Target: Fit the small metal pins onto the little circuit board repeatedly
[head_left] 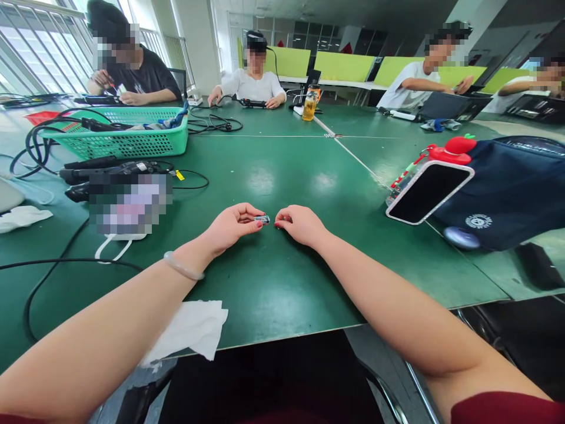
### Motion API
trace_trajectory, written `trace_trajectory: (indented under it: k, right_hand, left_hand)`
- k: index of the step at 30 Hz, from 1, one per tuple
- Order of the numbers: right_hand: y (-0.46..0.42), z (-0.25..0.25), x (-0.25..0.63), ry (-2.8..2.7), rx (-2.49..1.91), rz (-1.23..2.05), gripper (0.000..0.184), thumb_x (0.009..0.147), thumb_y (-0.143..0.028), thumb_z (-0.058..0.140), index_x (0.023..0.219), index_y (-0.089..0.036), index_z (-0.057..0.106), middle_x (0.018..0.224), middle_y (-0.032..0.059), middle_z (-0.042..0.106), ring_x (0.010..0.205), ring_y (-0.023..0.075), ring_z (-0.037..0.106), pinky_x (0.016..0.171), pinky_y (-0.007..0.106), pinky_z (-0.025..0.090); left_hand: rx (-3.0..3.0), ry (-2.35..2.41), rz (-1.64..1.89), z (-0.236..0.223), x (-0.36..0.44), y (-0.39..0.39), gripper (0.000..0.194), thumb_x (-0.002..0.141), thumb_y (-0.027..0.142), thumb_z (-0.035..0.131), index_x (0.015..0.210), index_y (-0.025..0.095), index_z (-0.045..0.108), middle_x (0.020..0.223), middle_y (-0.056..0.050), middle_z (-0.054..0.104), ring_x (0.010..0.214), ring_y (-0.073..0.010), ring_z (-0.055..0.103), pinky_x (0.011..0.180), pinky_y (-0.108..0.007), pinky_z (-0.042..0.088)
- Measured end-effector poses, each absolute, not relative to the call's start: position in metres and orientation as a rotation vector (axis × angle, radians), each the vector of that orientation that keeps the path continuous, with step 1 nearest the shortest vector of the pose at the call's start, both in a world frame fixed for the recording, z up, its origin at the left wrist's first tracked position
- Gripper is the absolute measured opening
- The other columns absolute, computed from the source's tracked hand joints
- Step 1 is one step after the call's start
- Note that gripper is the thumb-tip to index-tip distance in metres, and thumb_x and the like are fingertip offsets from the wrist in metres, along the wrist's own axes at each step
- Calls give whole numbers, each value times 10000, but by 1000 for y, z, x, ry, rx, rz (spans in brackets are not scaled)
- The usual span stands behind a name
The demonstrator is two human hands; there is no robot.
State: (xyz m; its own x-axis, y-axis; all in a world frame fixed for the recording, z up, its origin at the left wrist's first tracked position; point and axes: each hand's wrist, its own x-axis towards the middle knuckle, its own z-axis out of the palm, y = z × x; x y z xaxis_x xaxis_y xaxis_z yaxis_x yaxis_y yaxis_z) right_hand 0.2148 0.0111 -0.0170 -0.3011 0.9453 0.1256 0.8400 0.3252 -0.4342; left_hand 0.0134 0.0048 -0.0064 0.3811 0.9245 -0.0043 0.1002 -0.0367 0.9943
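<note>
Over the green table (282, 282), my left hand (232, 228) is closed in a pinch on a small silvery metallic piece (262, 219); its exact kind is too small to make out. Close by on the right, my right hand (302, 225) has its fingertips pressed together, a short gap away from that piece. Whatever those fingertips hold, if anything, is hidden. A pale bangle (183, 268) circles my left wrist. Beneath my left forearm lies a white tissue (194, 330), reaching past the table's front edge.
On the left are a green basket (119, 141) of cables, black devices (115, 171) and loose black cable (53, 265). To the right, a phone (430, 191) leans against a red-capped bottle (454, 150) beside a navy bag (503, 188). Several people sit across the table, near a drink bottle (309, 109).
</note>
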Motion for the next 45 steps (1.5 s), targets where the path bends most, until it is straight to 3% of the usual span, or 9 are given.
trace_trajectory:
  k: [6, 11, 14, 19, 30, 37, 45]
  right_hand:
    - [4, -12, 216, -2272, -1536, 477, 160, 845, -309, 561, 765, -204, 651, 758, 6, 623, 663, 117, 513, 582, 239, 338]
    - [8, -12, 230, -2333, -1565, 422, 63, 795, -189, 592, 742, -200, 624, 814, 7, 617, 717, 117, 523, 634, 238, 367]
    - [13, -14, 238, -2245, -1675, 396, 35, 800, -222, 599, 785, -201, 621, 812, 12, 617, 707, 128, 523, 609, 247, 370]
    - [15, -17, 237, -2240, -1733, 339, 99, 817, -222, 578, 742, -196, 637, 853, 28, 621, 710, 138, 526, 596, 264, 366]
    - [-15, 3, 205, -2118, -1365, 339, 111, 846, -196, 552, 771, -193, 635, 806, 11, 617, 729, 125, 529, 659, 252, 384]
    - [-19, 0, 197, -2231, -1351, 271, 141, 883, -204, 505, 843, -196, 640, 902, 27, 618, 787, 136, 544, 675, 258, 375]
    - [-19, 1, 201, -2213, -1300, 320, 131, 869, -190, 520, 828, -188, 645, 869, 21, 613, 773, 127, 538, 668, 253, 378]
  left_hand:
    - [1483, 1002, 858, -7, 13, 6, 352, 596, 315, 784, 871, 155, 633, 910, -72, 707, 860, -173, 643, 877, -363, 473]
    - [1539, 1077, 791, -7, 14, 5, 329, 621, 300, 763, 889, 156, 635, 874, -63, 698, 818, -160, 635, 869, -367, 472]
    - [1595, 1088, 733, -6, 14, 5, 309, 632, 294, 753, 887, 161, 642, 847, -52, 693, 797, -156, 632, 864, -370, 477]
    - [1631, 1080, 718, -6, 15, 5, 313, 623, 299, 756, 883, 166, 644, 859, -58, 694, 816, -170, 633, 861, -384, 483]
    - [1571, 1094, 762, -8, 19, 4, 298, 567, 235, 786, 802, 153, 621, 802, -41, 687, 777, -164, 629, 832, -382, 485]
    - [1629, 1070, 742, -8, 18, 4, 275, 580, 267, 781, 771, 158, 615, 783, -32, 671, 760, -164, 615, 808, -382, 482]
    - [1628, 1099, 741, -7, 18, 4, 289, 581, 240, 773, 809, 150, 620, 808, -37, 678, 784, -163, 617, 843, -397, 475]
